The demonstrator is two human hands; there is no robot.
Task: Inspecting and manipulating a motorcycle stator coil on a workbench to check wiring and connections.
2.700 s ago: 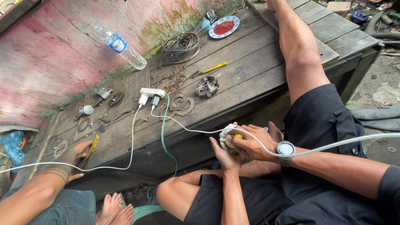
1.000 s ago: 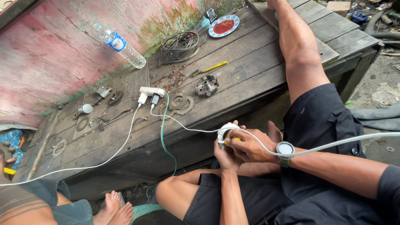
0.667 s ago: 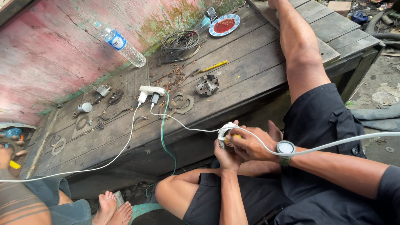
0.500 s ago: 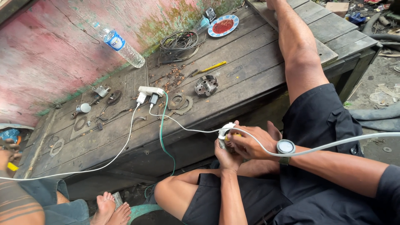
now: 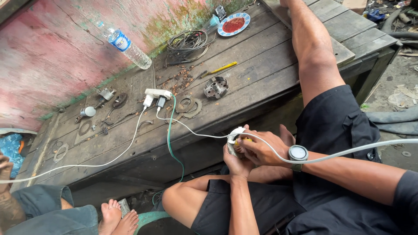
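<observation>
Both my hands hold a small round white and yellow device (image 5: 235, 140) in front of my lap. My left hand (image 5: 235, 163) cups it from below. My right hand (image 5: 261, 148), with a watch (image 5: 298, 153) on the wrist, wraps over its top. A white cable (image 5: 191, 130) runs from the device to a white power strip (image 5: 157, 93) on the wooden bench (image 5: 130, 130); another white cable trails right across my right forearm. My right leg rests up on the bench.
On the bench lie a round metal part (image 5: 216, 87), flat gaskets (image 5: 188, 105), a yellow screwdriver (image 5: 221, 68), coiled wire (image 5: 186, 43), a plastic bottle (image 5: 127, 46) and a plate with red sauce (image 5: 234, 24). Another person (image 5: 48, 213) sits at lower left, bare feet showing.
The other person's hand has pulled back off the bench to the far left edge. My hands have stayed on the device with only slight shifts.
</observation>
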